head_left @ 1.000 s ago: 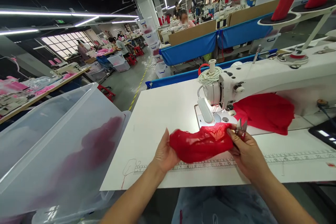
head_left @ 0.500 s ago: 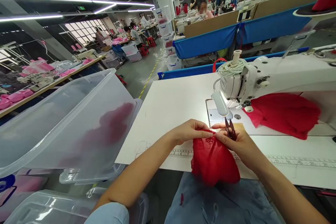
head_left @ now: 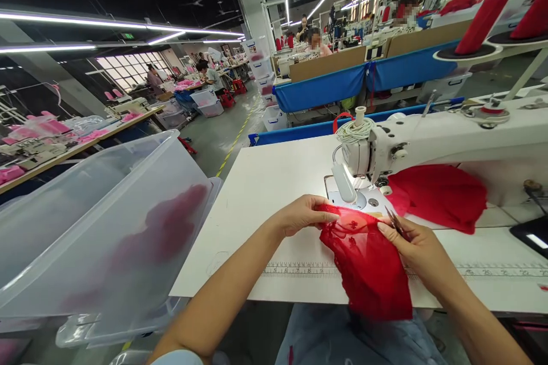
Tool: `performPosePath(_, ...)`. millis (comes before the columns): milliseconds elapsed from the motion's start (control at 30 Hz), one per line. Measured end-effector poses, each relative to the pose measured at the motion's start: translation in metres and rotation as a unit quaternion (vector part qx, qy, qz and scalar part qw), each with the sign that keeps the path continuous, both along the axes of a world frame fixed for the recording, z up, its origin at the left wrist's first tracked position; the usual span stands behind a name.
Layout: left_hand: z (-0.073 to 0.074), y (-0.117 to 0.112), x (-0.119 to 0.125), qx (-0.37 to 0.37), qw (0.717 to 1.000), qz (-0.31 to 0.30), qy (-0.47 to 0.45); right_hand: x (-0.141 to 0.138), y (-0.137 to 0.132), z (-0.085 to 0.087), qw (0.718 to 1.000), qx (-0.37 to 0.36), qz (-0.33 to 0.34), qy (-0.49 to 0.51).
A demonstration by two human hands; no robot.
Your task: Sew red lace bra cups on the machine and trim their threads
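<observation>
Sheer, bright-red mesh cloth piece with a scalloped lace edge (head_left: 370, 262): hangs between the two hands, just in front of the white sewing machine (head_left: 449, 131), lower part draping past the front edge of the smooth white tabletop (head_left: 265, 182).

Left hand (head_left: 305, 217): thumb and fingers pinching the upper left corner. Right hand (head_left: 413, 242): thumb and fingers pinching the upper right corner; same hand carries small dark metal snips (head_left: 398, 223), blades pointing up and away.

Handling, by judgement: very light, limp, no stiffness of its own; probably a bit slippery, easily snagged or pulled out of shape. Best held at both ends of the top edge, lightly taut. Lace likely the delicate part; stray blade tips could nick the mesh, since they sit close beside the right-hand pinch.
</observation>
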State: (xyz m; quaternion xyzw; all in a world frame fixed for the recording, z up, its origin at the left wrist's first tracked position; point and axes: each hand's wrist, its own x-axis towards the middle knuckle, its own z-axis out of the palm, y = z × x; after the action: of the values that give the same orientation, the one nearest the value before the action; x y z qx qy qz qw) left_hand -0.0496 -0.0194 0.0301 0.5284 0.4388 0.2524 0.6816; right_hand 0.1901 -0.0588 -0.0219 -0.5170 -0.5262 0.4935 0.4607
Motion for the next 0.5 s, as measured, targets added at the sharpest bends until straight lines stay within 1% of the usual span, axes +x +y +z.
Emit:
performPosePath(100,-0.010,0.003,0.009,-0.018,0.999,0.013,-0.028,0.001,-0.001,-0.005,1.000,0.016,-0.013,0.012)
performPosePath(200,-0.018,0.006,0.017,-0.035,0.998,0.027,-0.049,0.004,-0.002,-0.008,0.999,0.024,-0.026,-0.002)
performPosePath(267,-0.021,0.006,0.021,-0.044,0.996,0.027,-0.068,0.005,-0.002,-0.011,0.995,0.059,-0.049,-0.065)
performPosePath(300,-0.023,0.006,0.023,-0.050,0.995,0.026,-0.078,0.006,-0.002,-0.012,0.988,0.084,-0.076,-0.109)
performPosePath(367,-0.026,0.005,0.026,-0.062,0.993,0.022,-0.096,0.004,-0.002,-0.013,0.961,0.141,-0.144,-0.188)
performPosePath(400,-0.028,0.004,0.028,-0.069,0.992,0.021,-0.106,0.001,-0.003,-0.013,0.950,0.163,-0.166,-0.207)
performPosePath(433,-0.029,0.003,0.029,-0.075,0.990,0.021,-0.116,-0.002,-0.004,-0.012,0.946,0.179,-0.171,-0.211)
performPosePath(500,-0.031,0.001,0.031,-0.078,0.988,0.013,-0.134,-0.012,-0.004,-0.009,0.950,0.200,-0.139,-0.198)
